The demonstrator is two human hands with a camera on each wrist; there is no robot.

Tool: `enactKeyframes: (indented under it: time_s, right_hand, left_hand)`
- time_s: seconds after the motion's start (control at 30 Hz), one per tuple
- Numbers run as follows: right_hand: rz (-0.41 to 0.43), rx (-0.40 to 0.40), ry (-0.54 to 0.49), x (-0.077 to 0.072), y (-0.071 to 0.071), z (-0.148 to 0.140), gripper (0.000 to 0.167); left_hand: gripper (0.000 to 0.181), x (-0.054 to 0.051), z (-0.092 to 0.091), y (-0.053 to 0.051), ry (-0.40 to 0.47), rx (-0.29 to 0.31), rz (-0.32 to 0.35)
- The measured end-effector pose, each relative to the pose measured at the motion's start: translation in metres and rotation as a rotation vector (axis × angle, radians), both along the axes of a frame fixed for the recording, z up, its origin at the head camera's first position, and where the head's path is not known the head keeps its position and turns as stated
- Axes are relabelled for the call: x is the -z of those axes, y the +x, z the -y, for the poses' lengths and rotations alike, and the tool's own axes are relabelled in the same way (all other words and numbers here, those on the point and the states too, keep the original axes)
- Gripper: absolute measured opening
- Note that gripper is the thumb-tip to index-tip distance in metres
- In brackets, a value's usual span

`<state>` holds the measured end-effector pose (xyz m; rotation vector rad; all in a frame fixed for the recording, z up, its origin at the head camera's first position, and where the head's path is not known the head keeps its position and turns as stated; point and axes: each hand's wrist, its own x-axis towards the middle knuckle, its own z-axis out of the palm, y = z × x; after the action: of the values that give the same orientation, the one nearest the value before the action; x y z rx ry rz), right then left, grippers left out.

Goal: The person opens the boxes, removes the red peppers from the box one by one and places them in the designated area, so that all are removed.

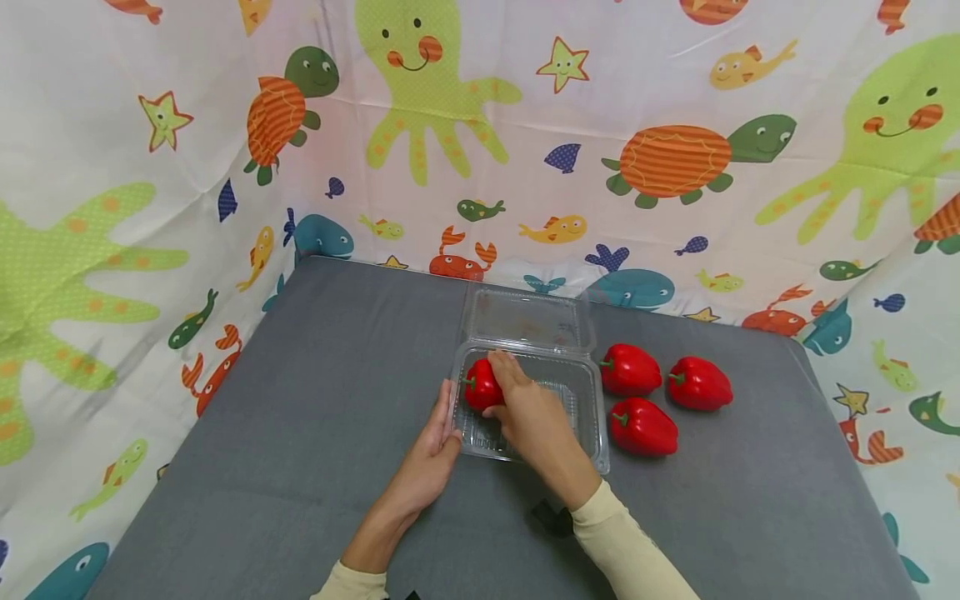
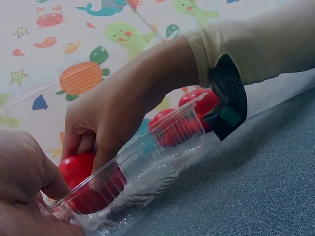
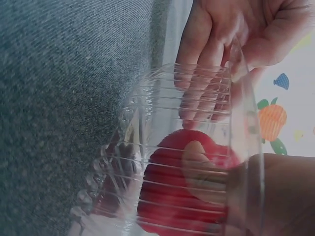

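A red bell pepper (image 1: pixel 480 385) with a green stem is inside the left end of a clear plastic container (image 1: pixel 590 408). My right hand (image 1: pixel 536 421) grips this pepper, thumb on the near side and fingers over the far side. At the container's left wall, my left hand (image 1: pixel 427 458) holds the edge between thumb and fingers. Through the clear wall, the right wrist view shows the right thumb against the pepper (image 3: pixel 167 182). The hinged lid (image 1: pixel 528 321) lies back, away from me. Part of the pepper is hidden by the right hand.
Right of the container, three more red bell peppers lie on the grey cloth: one at the back (image 1: pixel 630 369), one farthest right (image 1: pixel 699 383) and one nearer me (image 1: pixel 643 426). A curtain (image 1: pixel 517 183) printed with sea animals stands behind and at both sides.
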<state>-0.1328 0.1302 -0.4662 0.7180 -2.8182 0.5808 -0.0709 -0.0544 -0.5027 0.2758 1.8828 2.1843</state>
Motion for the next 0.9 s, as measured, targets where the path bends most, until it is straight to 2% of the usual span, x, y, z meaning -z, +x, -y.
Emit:
enactKeyframes:
  time_s: [0.33,0.6,0.9]
  right_hand:
    - [-0.047,0.007,-0.011,-0.01,0.007,-0.003,0.086]
    - [-0.047,0.042,-0.022,-0.016,0.013,-0.008,0.087]
    - [-0.05,0.051,-0.033,-0.025,0.018,-0.013,0.091]
  left_hand:
    - [0.077,0.001,0.0,0.0,-0.015,-0.003,-0.018]
    - [0.078,-0.001,0.0,0.0,-0.024,0.003,0.007]
    - [0.077,-0.002,0.0,0.0,-0.005,0.009,0.002]
